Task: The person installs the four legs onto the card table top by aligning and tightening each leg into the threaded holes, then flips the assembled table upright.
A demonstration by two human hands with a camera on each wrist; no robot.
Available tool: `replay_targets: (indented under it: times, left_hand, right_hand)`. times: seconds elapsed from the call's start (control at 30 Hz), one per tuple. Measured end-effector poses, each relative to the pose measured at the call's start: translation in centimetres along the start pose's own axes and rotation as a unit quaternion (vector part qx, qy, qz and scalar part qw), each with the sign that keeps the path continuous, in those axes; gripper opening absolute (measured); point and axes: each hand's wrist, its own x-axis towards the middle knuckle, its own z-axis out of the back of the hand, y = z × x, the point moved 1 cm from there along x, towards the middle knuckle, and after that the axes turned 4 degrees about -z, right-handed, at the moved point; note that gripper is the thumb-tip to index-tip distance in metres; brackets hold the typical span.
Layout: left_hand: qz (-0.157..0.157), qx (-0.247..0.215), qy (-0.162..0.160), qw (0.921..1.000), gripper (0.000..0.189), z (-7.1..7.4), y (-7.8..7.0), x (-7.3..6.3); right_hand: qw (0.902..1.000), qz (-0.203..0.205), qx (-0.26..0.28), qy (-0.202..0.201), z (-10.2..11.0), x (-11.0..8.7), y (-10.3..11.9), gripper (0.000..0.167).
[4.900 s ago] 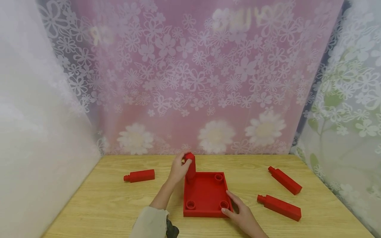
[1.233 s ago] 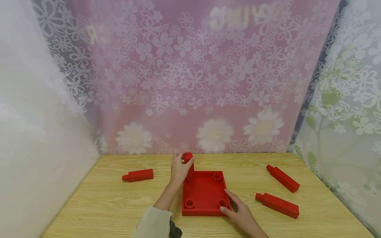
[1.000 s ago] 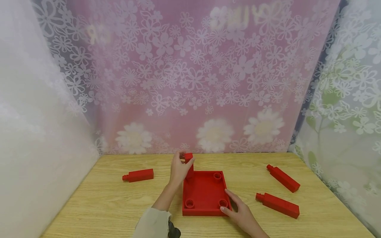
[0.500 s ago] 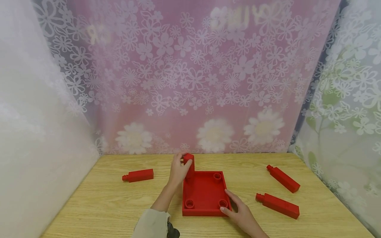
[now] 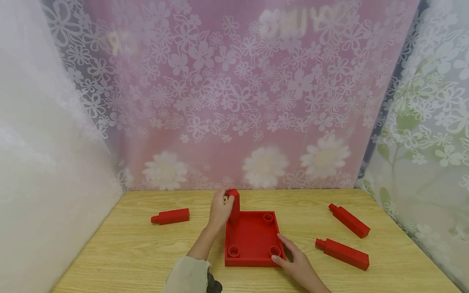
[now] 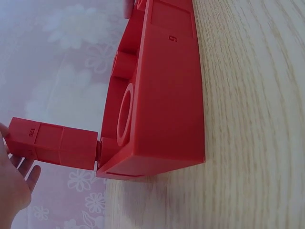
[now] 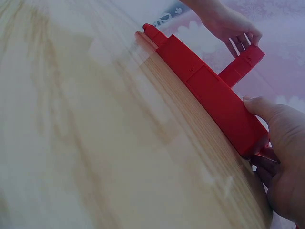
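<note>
My left hand (image 5: 219, 209) grips the top of a red square leg (image 5: 236, 206), thumb on its near side. The leg stands upright over the back left corner of a shallow red square tray-like tabletop (image 5: 253, 238). In the left wrist view the leg's (image 6: 71, 145) narrow neck meets the round corner socket (image 6: 108, 149), a thin stretch of neck showing. My right hand (image 5: 298, 264) holds the tabletop's front right corner, thumb by the socket there, fingers along the right side. Round sockets (image 5: 268, 217) show in the other corners.
Two more red legs with threaded ends lie to the right, the farther leg (image 5: 349, 221) and the nearer leg (image 5: 343, 254). Another loose leg (image 5: 171, 216) lies on the left. All rest on the wooden table (image 5: 121, 252), with patterned curtains (image 5: 234, 101) behind and at the sides.
The upright leg has turned back and forth about its length as the left fingers shift around its top. The right hand and the tabletop stay in place.
</note>
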Motion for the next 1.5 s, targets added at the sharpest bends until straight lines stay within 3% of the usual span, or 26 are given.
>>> replay_targets:
  times: [0.23,0.5,0.73,1.17,1.5]
  left_hand:
    - [0.054,0.043,0.012,0.9975,0.032,-0.6,-0.5,-0.1]
    - [0.063,0.073,-0.012,0.9952,0.031,-0.8,-0.6,0.1]
    - [0.054,0.030,-0.014,0.9980,0.030,-0.7,-0.1,0.1]
    - [0.093,-0.048,0.022,0.9943,0.039,-0.3,0.5,0.0]
    - [0.070,-0.067,0.038,0.9945,0.031,0.3,0.1,0.1]
  right_hand:
    - [1.0000,-0.006,0.004,0.002,0.0,0.0,0.0,0.073]
    - [1.0000,-0.001,0.001,0.001,0.0,0.0,0.0,0.073]
    - [1.0000,0.002,0.000,0.001,0.0,-0.1,0.0,0.073]
    - [1.0000,-0.003,-0.004,-0.004,0.0,-0.2,0.1,0.073]
    - [1.0000,0.002,-0.006,-0.003,-0.1,-0.1,0.1,0.073]
